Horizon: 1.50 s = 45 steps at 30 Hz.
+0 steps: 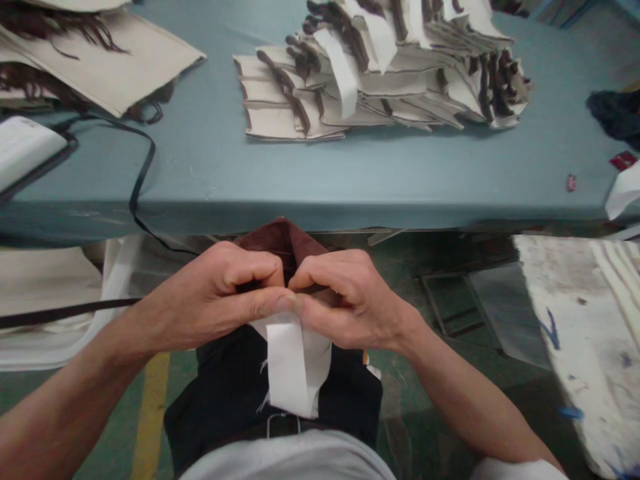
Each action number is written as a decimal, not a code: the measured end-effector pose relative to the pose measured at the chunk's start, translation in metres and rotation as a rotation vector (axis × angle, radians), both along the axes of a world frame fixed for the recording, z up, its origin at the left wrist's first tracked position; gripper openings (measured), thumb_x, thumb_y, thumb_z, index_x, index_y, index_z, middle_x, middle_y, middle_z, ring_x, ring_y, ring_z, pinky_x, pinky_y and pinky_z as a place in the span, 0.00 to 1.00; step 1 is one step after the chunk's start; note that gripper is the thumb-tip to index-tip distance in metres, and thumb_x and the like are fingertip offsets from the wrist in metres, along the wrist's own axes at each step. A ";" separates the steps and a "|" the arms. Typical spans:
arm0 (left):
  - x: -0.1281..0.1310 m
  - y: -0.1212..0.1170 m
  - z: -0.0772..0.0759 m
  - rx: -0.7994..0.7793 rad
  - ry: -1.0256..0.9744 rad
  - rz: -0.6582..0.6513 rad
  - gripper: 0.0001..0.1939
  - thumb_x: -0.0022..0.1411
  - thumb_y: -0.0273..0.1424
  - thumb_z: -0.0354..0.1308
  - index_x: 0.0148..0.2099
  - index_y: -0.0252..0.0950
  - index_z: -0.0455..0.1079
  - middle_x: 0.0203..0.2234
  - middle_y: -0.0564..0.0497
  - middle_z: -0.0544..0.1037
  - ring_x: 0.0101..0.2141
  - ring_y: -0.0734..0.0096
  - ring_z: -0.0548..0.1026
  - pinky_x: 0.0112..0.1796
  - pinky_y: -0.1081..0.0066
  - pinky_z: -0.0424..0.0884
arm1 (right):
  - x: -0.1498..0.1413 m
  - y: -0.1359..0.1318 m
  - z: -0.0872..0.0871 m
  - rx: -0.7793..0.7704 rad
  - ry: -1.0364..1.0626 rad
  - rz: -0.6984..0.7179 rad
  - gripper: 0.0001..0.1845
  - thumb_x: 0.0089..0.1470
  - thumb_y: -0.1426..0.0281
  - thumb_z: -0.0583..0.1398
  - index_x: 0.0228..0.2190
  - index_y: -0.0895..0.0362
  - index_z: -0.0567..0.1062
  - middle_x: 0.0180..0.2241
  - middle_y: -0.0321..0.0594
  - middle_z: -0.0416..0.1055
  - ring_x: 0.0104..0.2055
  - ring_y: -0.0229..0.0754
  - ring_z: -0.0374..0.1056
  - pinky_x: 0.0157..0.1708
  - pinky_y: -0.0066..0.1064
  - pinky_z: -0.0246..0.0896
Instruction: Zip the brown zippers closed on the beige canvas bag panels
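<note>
- Evidently the left hand [240, 287] is drawn narrow, its fingers curled and its thumb pressed on the cloth piece [321, 353].
- The right hand [350, 293] mirrors it, also narrow and pinching the cloth piece, so that the two thumb tips meet at the middle.
- The cloth piece hangs in front of the person's waist, between their body and the near edge of the bench [390, 183], over the dark trousers [215, 393].
- Its long axis runs roughly from the bench toward the body; the cream lower part points at the belt buckle [270, 427], with loose threads along its left side.
- A white strip [287, 370] lies over the cream part along nearly the same line, its free end toward the buckle and slightly to the right.
- Beyond the knuckles, a brown flap [305, 243] rises to a blunt peak pointing toward the bench; the hands cover where it meets the cream part.
- On the bench, a layered bundle of cream pieces [280, 110] stretches mainly left to right, while another cream stack [115, 63] lies at the far left, one corner pointing right.
</note>
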<state>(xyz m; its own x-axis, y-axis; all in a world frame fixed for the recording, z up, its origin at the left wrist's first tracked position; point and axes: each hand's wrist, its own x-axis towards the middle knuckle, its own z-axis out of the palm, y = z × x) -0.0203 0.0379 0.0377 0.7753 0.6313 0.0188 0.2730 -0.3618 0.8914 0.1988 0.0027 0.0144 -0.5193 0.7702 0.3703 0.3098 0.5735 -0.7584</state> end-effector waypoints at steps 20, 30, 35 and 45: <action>-0.019 -0.028 -0.011 -0.067 -0.126 0.105 0.21 0.76 0.40 0.54 0.29 0.37 0.65 0.22 0.58 0.66 0.23 0.77 0.64 0.25 0.77 0.61 | 0.001 0.002 0.010 -0.242 0.065 0.134 0.15 0.69 0.64 0.60 0.31 0.57 0.77 0.27 0.32 0.73 0.28 0.33 0.65 0.31 0.27 0.57; -0.019 -0.034 -0.019 -0.123 -0.262 0.227 0.30 0.74 0.54 0.54 0.28 0.35 0.65 0.20 0.58 0.64 0.22 0.78 0.60 0.23 0.76 0.56 | -0.027 0.007 0.011 -0.518 0.225 0.173 0.25 0.60 0.56 0.69 0.22 0.57 0.69 0.19 0.25 0.55 0.20 0.28 0.46 0.19 0.24 0.41; -0.006 -0.039 -0.022 -0.392 -0.421 0.229 0.32 0.69 0.57 0.59 0.26 0.36 0.63 0.20 0.59 0.60 0.21 0.79 0.56 0.22 0.75 0.53 | -0.031 -0.006 0.002 -0.615 0.456 0.163 0.26 0.59 0.57 0.69 0.20 0.55 0.65 0.18 0.27 0.55 0.20 0.29 0.47 0.18 0.25 0.40; 0.005 -0.055 -0.022 -0.479 -0.563 0.231 0.24 0.72 0.49 0.59 0.32 0.36 0.67 0.22 0.57 0.64 0.23 0.78 0.58 0.23 0.75 0.54 | -0.036 -0.023 -0.010 -0.464 0.615 0.048 0.19 0.62 0.63 0.62 0.23 0.54 0.64 0.20 0.27 0.56 0.21 0.32 0.49 0.22 0.27 0.45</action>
<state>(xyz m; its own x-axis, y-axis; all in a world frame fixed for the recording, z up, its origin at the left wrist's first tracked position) -0.0155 -0.0171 0.0155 0.5777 0.8143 0.0552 -0.2464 0.1095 0.9630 0.1624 -0.0207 0.0046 -0.3617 0.8988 0.2475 -0.2624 0.1566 -0.9522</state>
